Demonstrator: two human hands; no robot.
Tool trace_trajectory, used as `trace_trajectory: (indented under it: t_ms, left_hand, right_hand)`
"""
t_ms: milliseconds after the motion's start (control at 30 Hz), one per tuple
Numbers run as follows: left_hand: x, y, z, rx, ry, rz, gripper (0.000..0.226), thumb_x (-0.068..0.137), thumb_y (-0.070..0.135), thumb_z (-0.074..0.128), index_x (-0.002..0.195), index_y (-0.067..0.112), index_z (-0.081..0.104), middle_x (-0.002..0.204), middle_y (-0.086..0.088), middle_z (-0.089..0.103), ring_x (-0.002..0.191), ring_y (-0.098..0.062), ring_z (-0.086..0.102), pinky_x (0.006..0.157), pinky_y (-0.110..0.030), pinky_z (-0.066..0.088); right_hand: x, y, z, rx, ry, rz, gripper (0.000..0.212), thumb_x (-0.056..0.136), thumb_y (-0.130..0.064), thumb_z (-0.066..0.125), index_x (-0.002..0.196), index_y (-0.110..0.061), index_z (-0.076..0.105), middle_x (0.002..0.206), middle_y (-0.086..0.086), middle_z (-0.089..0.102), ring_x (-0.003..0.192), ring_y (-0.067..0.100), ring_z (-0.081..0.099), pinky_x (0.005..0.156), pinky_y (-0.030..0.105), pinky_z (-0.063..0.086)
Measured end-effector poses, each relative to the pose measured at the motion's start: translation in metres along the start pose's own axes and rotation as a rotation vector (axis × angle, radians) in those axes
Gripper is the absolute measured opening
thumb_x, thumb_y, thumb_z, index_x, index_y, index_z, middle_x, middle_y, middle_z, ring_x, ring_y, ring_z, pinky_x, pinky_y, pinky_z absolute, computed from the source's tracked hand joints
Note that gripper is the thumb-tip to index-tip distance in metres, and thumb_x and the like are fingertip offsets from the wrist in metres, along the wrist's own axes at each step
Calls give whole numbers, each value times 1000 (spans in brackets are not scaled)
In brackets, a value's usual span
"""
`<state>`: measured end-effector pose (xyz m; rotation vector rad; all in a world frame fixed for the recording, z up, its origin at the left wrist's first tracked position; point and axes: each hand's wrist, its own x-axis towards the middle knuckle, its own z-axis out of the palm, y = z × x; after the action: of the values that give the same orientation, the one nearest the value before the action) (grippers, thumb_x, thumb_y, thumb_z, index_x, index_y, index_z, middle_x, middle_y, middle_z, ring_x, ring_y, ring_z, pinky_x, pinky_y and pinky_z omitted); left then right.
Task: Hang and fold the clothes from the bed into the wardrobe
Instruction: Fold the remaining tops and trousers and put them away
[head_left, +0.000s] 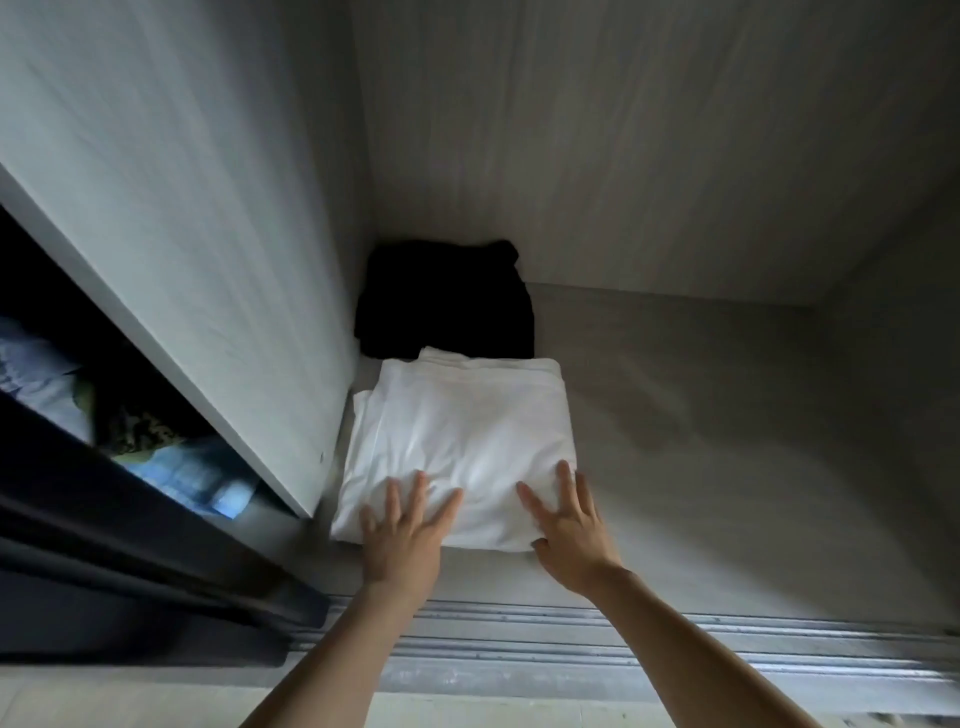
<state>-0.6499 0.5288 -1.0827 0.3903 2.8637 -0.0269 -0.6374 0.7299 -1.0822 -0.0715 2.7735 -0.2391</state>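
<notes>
Inside wardrobe (675, 415) lie white garment (457, 431), perhaps dark trousers (447, 301).

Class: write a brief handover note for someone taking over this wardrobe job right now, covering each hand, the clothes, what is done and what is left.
Left hand: open, fingers flat on the near edge of the folded white garment.
Right hand: open, fingers spread on its near right corner.
The white garment lies on the wardrobe base beside the left partition, just in front of the folded black garment in the back corner.
Done: both folded and in.
Left: lift hands away; the bed is out of view, so remaining clothes are unknown.
</notes>
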Motion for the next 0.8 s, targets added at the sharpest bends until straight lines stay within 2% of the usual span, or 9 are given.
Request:
trace_trajectory:
  t_ms: [100, 233, 333, 400, 467, 533, 633, 700, 800]
  left_hand:
    - [-1, -8, -5, 42, -77, -102, 66, 98, 16, 32, 148, 39, -5, 158, -12, -12, 143, -40, -4, 110, -62, 14]
    - [6, -16, -4, -29, 116, -233, 56, 91, 14, 31, 139, 42, 40, 147, -26, 32, 130, -50, 34, 92, -70, 35]
    - [0, -12, 10, -14, 59, -191, 65, 91, 13, 43, 149, 34, 19, 154, -23, 13, 140, -47, 14, 103, -63, 25]
    - [-9, -5, 15, -45, 12, -108, 91, 63, 14, 77, 144, 22, 35, 144, -28, 36, 129, -50, 37, 90, -66, 38]
    - [-28, -1, 4, -88, -38, -72, 102, 35, 12, 87, 131, 18, 52, 127, -29, 55, 111, -49, 55, 75, -64, 47]
    - [-48, 7, -26, -108, -57, -47, 95, 57, 23, 83, 142, 19, 41, 143, -29, 37, 127, -47, 42, 92, -61, 41]
    - [-65, 11, -70, -91, -47, 23, 68, 94, 19, 40, 151, 25, 3, 158, -13, -8, 146, -32, 0, 115, -46, 13]
    - [-84, 12, -116, -107, 36, 73, 64, 88, 13, 45, 149, 20, 25, 156, -10, 7, 142, -35, 19, 111, -49, 25]
    - [-119, 17, -184, -132, 69, 140, 65, 53, 21, 81, 116, 14, 66, 129, -11, 58, 108, -34, 62, 78, -43, 55]
  right_hand:
    - [16, -14, 1, 4, 7, -50, 68, 93, -27, 48, 148, -40, 10, 154, 16, -21, 142, 39, -15, 117, 41, 10]
    - [37, -27, -3, 9, -21, -60, 67, 93, -30, 47, 148, -39, 9, 154, 14, -22, 142, 37, -14, 116, 42, 8]
    - [28, -23, -4, -30, -44, -56, 73, 89, -30, 49, 148, -36, 7, 154, 15, -22, 142, 36, -12, 117, 44, 7]
    - [10, -17, -5, -63, -81, -63, 78, 87, -26, 50, 149, -36, 3, 154, 14, -24, 143, 34, -15, 117, 45, 4]
    - [-15, -12, -18, -89, -114, -67, 78, 88, -26, 49, 149, -37, 1, 154, 14, -24, 143, 32, -17, 116, 45, 1]
    - [-35, -11, -39, -110, -113, -60, 71, 91, -31, 46, 150, -34, 5, 155, 15, -19, 144, 31, -14, 116, 43, 2]
    - [-62, -16, -83, -102, -84, -12, 62, 95, -37, 41, 150, -29, 15, 157, 15, -10, 145, 29, -8, 116, 40, 6]
    - [-88, -24, -126, -99, -69, 4, 58, 96, -38, 39, 149, -27, 19, 157, 14, -7, 145, 29, -6, 116, 39, 8]
    - [-139, -45, -193, -59, -41, -2, 52, 97, -37, 37, 147, -27, 27, 158, 11, -3, 146, 26, -3, 116, 36, 9]
